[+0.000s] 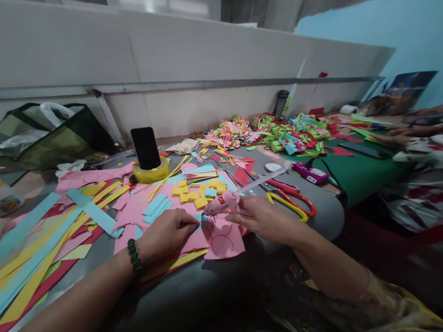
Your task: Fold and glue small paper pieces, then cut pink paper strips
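Note:
My right hand (259, 217) is wrapped round a pink glue gun (225, 201) with a long glue stick (264, 178) poking out behind it. The gun's nozzle points down and left, close to a small blue paper piece (204, 219). My left hand (178, 226) pinches at that blue piece, its thumb and forefinger together over pink paper. Below the gun lies a pink sheet with drawn circles (222, 245). Just beyond my hands are small folded yellow paper pieces (188, 192) and a stack of blue paper squares (157, 208).
Scissors with red and yellow handles (299, 204) lie right of the gun. A phone (145, 147) stands in a yellow tape roll (151, 170). Long paper strips (58, 244) cover the left side. Colourful paper chains (297, 134) are heaped behind. A co-worker's hands (393, 141) are at the right.

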Demonstrator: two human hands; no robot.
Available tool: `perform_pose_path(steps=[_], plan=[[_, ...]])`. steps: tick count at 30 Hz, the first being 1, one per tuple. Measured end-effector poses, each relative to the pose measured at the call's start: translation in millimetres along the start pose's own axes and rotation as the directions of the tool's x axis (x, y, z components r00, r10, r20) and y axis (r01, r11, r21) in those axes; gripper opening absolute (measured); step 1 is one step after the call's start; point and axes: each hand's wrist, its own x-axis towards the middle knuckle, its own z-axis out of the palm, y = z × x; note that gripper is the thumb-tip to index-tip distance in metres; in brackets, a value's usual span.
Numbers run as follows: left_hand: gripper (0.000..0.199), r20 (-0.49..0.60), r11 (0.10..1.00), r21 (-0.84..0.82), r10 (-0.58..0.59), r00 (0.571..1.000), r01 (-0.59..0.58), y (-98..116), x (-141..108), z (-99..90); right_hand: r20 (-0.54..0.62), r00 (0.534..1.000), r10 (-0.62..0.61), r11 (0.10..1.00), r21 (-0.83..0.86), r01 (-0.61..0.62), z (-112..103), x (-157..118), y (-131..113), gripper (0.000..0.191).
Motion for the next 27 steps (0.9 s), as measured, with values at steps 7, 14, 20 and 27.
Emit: perform_pose_path(steps=[7,14,20,27], plan=[[0.027,0.03,1.0,-0.005,0.018,0.999,-0.018,0.5,-0.5,0.3,0.066,0.997,-0.044,0.999,-0.003,0.045,-6.1,-7.4,0.6,0.04],[0.027,0.042,0.999,0.027,0.017,0.999,-0.018,-1.3,-0.1,-0.3,0.073,0.996,-0.045,0.999,-0.007,0.046,-8.1,-4.4,2.6,0.041],[0.028,-0.027,0.997,0.061,-0.056,0.998,0.057,2.1,-1.3,-0.1,0.033,0.999,0.031,0.999,-0.014,-0.031,-7.3,-1.1,-2.5,0.042],[0.04,-0.059,0.997,0.042,-0.07,0.996,0.072,2.1,-1.1,-1.6,-0.016,1.0,-0.004,0.993,0.115,0.006,-15.1,-12.1,5.3,0.044]])
